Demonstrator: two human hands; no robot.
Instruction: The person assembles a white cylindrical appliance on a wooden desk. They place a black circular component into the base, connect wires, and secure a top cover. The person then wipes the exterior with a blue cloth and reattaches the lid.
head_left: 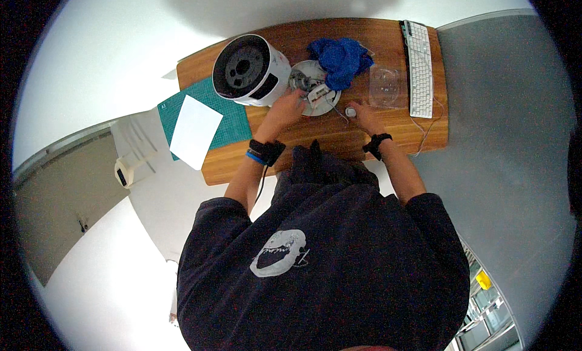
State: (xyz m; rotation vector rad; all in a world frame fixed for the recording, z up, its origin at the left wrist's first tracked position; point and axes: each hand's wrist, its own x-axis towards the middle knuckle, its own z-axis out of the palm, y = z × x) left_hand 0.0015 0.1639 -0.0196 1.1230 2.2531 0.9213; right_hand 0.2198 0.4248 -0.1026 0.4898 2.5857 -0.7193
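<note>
While the left hand (287, 111) is at a round white base (320, 111), the right hand (366, 118) grips a small white round piece (350, 112).
The base sits on the wooden table (382, 39) between a black-topped white cylinder (277, 69) and a blue cloth (341, 59); whether the left hand is closed on anything cannot be told.

Near one white disc (307, 68) are two hands (288, 111); left of it, one drum-shaped machine (254, 72), one green mat (231, 124), one paper sheet (197, 131); right of it, one small round piece (350, 112), one blue cloth (341, 61), one clear tray (383, 87), one keyboard (419, 72).
</note>
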